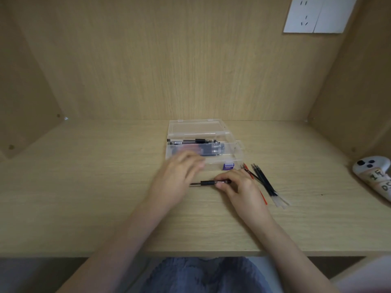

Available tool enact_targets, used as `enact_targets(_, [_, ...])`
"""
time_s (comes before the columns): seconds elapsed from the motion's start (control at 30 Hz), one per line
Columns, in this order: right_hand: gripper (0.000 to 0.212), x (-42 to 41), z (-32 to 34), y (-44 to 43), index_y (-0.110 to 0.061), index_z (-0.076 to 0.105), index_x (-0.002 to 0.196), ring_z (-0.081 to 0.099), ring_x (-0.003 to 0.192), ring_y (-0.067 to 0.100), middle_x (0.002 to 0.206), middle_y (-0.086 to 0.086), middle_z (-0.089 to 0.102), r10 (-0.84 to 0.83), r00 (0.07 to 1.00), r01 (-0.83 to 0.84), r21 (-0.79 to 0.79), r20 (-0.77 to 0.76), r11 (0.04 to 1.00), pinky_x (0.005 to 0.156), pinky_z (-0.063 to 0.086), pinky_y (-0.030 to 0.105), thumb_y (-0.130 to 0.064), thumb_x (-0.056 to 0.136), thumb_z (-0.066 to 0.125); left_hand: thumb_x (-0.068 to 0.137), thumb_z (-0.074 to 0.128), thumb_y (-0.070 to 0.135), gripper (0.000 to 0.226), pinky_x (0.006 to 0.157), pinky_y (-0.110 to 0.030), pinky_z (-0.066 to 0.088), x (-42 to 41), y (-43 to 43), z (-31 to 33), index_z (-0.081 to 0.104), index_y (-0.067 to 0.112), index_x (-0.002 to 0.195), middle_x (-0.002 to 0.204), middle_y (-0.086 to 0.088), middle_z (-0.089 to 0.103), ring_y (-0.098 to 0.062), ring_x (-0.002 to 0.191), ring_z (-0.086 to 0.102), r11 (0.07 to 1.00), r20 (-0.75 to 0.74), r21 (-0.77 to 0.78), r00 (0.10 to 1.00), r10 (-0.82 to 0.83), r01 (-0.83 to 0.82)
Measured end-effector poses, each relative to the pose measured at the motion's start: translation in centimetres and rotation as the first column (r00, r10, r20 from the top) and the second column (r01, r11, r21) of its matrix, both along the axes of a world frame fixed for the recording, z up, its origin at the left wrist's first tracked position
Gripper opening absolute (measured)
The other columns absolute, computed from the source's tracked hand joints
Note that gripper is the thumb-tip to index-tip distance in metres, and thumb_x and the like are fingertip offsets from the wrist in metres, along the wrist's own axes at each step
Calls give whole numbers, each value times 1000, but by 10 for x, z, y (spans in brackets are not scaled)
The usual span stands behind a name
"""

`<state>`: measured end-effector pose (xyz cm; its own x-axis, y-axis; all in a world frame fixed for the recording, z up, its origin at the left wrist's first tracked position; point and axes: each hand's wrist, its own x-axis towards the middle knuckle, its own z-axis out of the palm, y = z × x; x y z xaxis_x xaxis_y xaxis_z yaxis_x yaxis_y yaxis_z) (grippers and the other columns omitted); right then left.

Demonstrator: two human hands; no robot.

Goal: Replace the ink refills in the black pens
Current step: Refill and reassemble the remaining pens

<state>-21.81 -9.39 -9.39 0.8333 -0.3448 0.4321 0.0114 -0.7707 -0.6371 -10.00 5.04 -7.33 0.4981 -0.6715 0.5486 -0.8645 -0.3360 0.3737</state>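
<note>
A black pen (206, 183) lies crosswise just above the wooden desk (84, 197), in front of a clear plastic pen case (232, 151). My right hand (239, 187) pinches the pen's right end. My left hand (179, 178) hovers over the pen's left end, blurred, fingers spread near the case's front edge. The case is open, with two black pens (192, 141) lying along its back compartment and dark pens under a clear inner tray. Several black refills (264, 182) and a red refill (263, 197) lie fanned out to the right of my right hand.
A small purple item (228, 166) sits at the case's front right. A white handheld controller (374, 176) lies at the desk's right edge. A white wall socket (317, 13) is on the back panel. Wooden walls enclose the desk on three sides.
</note>
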Motion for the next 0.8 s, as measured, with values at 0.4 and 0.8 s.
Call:
enact_targets(0.4, [10, 0, -1, 1, -19, 70, 94, 54, 96, 6, 90, -15, 60, 8, 999, -6, 54, -31, 999, 86, 39, 15, -19, 84, 67, 95, 26, 48, 53, 106, -36, 25, 71, -18, 12, 51, 17, 130, 137, -12, 47, -24, 132, 34, 874, -103, 389, 929, 357, -293])
enact_targets(0.8, [9, -3, 5, 2, -20, 69, 95, 58, 81, -10, 87, -18, 67, 39, 999, -45, 240, 30, 970, 72, 38, 4, -19, 88, 62, 91, 46, 37, 33, 94, -26, 34, -11, -17, 16, 64, 19, 112, 112, 5, 64, -12, 109, 53, 997, -20, 50, 998, -64, 65])
